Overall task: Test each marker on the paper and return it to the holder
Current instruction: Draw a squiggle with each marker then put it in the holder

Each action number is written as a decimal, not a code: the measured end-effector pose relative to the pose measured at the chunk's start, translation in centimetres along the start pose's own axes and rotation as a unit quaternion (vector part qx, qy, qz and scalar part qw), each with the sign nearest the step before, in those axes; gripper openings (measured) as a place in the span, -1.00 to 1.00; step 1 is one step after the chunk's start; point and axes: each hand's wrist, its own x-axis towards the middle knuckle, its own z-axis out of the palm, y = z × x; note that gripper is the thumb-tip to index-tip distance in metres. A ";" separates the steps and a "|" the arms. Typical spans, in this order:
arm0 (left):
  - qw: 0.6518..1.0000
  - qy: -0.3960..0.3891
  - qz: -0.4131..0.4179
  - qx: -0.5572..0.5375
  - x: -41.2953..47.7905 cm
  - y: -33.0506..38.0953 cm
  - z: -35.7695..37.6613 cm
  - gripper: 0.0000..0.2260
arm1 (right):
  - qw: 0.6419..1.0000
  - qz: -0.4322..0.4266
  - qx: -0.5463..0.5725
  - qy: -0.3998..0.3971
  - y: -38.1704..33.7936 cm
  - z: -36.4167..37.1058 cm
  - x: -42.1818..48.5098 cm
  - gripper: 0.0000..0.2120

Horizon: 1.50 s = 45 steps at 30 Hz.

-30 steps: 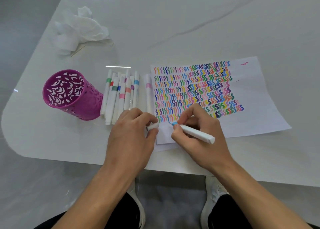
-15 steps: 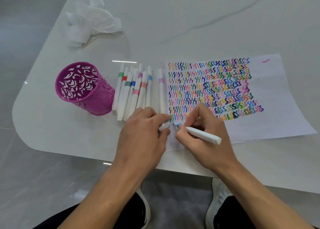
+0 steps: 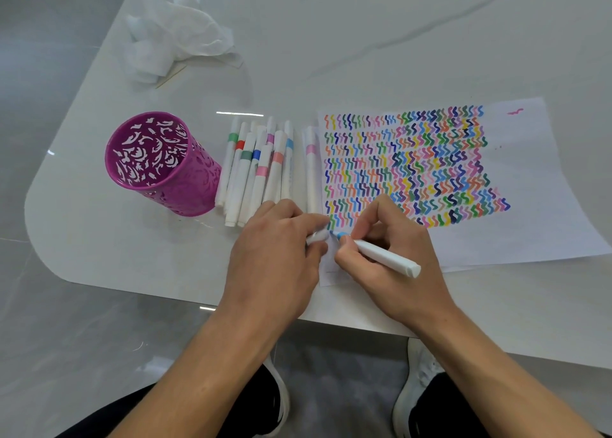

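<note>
White glossy table [image 3: 331, 56], paper [image 3: 530, 205] at 3 o'clock mostly filled with coloured squiggle rows. Right hand [image 3: 390, 255] clamps a white marker [image 3: 384, 255], light-blue tip touching the sheet's near-left corner; left hand [image 3: 278, 258] pinches what looks like its cap [image 3: 316, 237]. Purple holder [image 3: 159, 162] at 9 o'clock looks empty; marker pile [image 3: 258, 169] lies beside it, so returning seems largely undone.
</note>
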 end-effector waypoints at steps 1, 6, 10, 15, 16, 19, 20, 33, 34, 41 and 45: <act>1.000 -0.002 0.001 0.000 0.0 0.0 0.0 -0.67 | 1.000 0.001 0.000 -0.004 0.0 0.0 0.0 -0.81; 1.000 -0.006 0.006 0.009 0.0 0.2 -0.2 -0.66 | 1.000 0.000 -0.001 -0.008 0.0 0.0 0.1 -0.81; 1.000 0.000 0.015 0.027 -0.1 0.6 -0.2 -0.67 | 1.000 0.004 -0.001 -0.004 0.1 -0.1 0.0 -0.80; 0.999 0.006 0.008 0.031 -0.1 0.5 -0.3 -0.67 | 1.000 -0.002 0.002 -0.015 0.1 -0.2 -0.1 -0.77; 1.000 0.006 0.009 0.029 0.0 0.5 -0.2 -0.67 | 1.000 -0.003 0.000 -0.025 0.1 -0.1 -0.1 -0.78; 1.000 0.005 0.007 0.025 0.0 0.6 -0.2 -0.67 | 0.999 -0.004 0.009 -0.034 0.2 -0.2 -0.2 -0.79; 1.000 0.005 0.007 0.022 0.0 0.6 -0.2 -0.67 | 0.999 -0.004 0.015 -0.028 0.2 -0.2 -0.2 -0.79; 0.999 0.040 -0.007 -0.027 -0.3 0.0 -1.2 -0.75 | 0.997 -0.030 0.056 0.048 -0.6 -0.2 -1.2 -0.77; 0.999 0.041 -0.012 -0.033 -0.3 -0.1 -1.3 -0.77 | 0.996 -0.027 0.058 0.054 -0.8 -0.2 -1.2 -0.78; 0.991 0.028 -0.047 -0.120 -0.5 -0.7 -1.8 -0.85 | 0.989 0.036 0.122 0.075 -2.1 -1.5 -0.5 -0.91; 0.981 0.023 -0.064 -0.182 -0.5 -0.8 -2.3 -0.88 | 0.983 0.058 0.160 0.070 -2.7 -1.8 -0.1 -0.89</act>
